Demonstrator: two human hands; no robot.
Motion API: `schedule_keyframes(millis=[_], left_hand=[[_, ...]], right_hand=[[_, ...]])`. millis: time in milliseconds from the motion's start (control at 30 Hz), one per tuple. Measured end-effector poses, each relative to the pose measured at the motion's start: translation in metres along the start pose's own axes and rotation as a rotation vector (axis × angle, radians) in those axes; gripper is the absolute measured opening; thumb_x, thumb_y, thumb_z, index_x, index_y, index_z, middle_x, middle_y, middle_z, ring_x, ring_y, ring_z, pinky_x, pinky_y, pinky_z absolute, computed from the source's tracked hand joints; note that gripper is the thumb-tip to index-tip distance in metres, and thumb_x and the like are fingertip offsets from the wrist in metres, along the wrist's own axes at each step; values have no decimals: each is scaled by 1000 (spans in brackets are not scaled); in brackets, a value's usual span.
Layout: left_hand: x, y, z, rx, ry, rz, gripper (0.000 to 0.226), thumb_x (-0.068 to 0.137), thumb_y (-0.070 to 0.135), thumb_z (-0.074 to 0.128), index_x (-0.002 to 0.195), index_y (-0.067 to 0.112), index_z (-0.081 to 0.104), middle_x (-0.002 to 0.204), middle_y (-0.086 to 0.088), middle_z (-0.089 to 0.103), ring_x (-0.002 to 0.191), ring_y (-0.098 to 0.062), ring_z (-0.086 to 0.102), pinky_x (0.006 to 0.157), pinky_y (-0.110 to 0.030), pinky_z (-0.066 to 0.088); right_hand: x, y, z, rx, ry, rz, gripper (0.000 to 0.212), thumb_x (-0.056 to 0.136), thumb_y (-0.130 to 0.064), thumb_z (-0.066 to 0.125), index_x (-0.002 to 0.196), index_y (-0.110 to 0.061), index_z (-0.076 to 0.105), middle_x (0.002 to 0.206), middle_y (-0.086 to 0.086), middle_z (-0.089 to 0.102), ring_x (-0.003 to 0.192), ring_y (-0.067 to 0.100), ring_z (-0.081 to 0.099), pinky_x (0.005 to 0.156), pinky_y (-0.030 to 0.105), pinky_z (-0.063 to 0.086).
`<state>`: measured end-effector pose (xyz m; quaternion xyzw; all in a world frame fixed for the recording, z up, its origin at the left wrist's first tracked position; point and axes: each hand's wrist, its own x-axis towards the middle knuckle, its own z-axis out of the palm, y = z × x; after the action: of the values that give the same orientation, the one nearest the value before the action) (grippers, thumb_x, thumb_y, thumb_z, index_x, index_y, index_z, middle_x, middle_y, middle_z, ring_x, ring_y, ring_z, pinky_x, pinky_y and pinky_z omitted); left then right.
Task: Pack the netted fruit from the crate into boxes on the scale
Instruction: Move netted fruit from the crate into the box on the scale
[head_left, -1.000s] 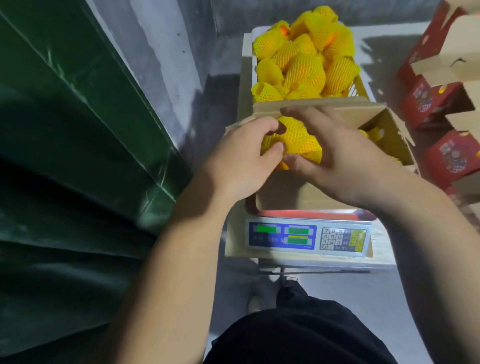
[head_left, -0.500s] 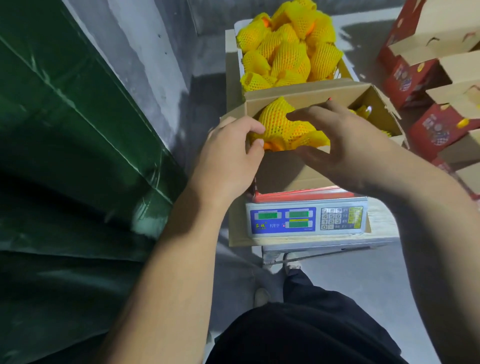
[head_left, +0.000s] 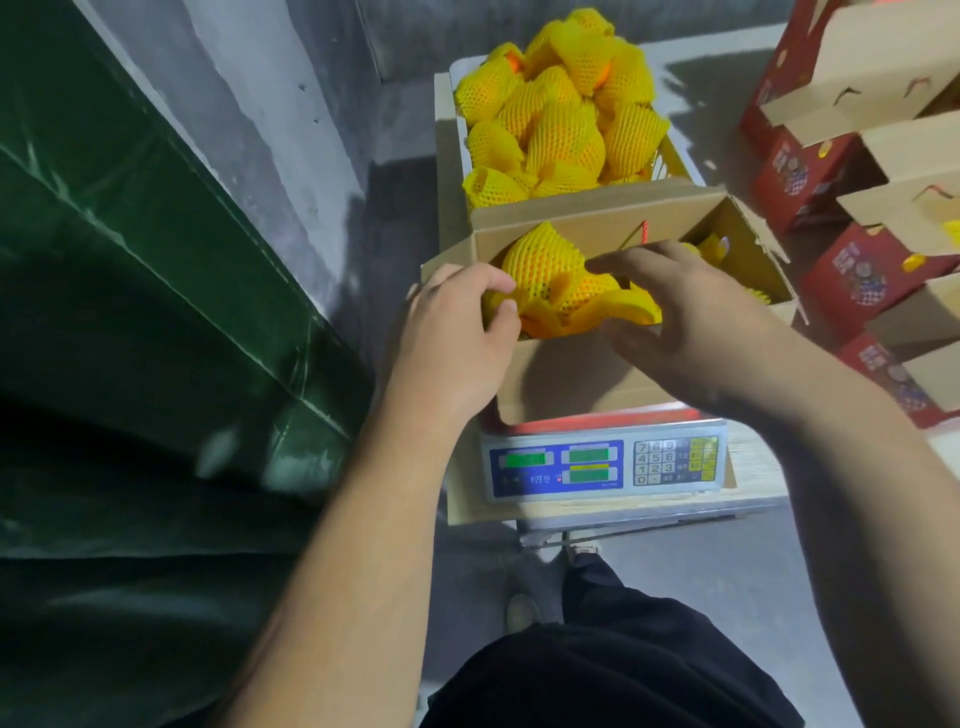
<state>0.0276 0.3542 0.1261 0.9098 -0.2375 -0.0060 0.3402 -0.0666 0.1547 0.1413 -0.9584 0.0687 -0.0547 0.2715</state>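
Observation:
An open cardboard box (head_left: 571, 374) stands on the electronic scale (head_left: 602, 462). Inside its left part lies a fruit in yellow foam netting (head_left: 545, 265). My left hand (head_left: 457, 338) pinches the fruit's left end with curled fingers and thumb. My right hand (head_left: 696, 322) is spread over the fruit's right side, fingers fairly straight and touching the net. More netted fruit (head_left: 711, 247) shows at the box's right end, partly hidden by my right hand. Behind the box, the crate (head_left: 675, 156) is heaped with several netted fruits (head_left: 561, 119).
Red and brown gift boxes (head_left: 852, 270) with open flaps are stacked at the right. A dark green tarp (head_left: 130, 312) fills the left, with a grey wall (head_left: 291, 130) behind it. My legs in black trousers (head_left: 597, 675) stand in front of the scale's stand.
Both hands have lowered the netted fruit into the box. My right hand has slid back to the right, uncovering more of the fruit. The camera has tilted a little.

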Motion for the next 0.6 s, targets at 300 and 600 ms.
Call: schedule_keyframes(millis=[300, 600], left_hand=[[28, -13, 37, -418, -88, -405, 67, 104, 30, 60, 162, 33, 26, 160, 5, 41, 144, -18, 42, 118, -37, 33], [39, -25, 50, -366, -261, -542, 43, 111, 36, 42, 154, 33, 41, 141, 1, 60, 130, -23, 57, 110, -54, 47]], right_hand=[[24, 50, -9, -112, 164, 273, 65, 90, -26, 69, 151, -27, 45, 155, 15, 35, 141, 34, 25, 115, 45, 26], [60, 131, -18, -16, -23, 565, 24, 89, -1, 51, 110, -9, 61, 96, 12, 61, 86, 34, 59, 75, 37, 51]])
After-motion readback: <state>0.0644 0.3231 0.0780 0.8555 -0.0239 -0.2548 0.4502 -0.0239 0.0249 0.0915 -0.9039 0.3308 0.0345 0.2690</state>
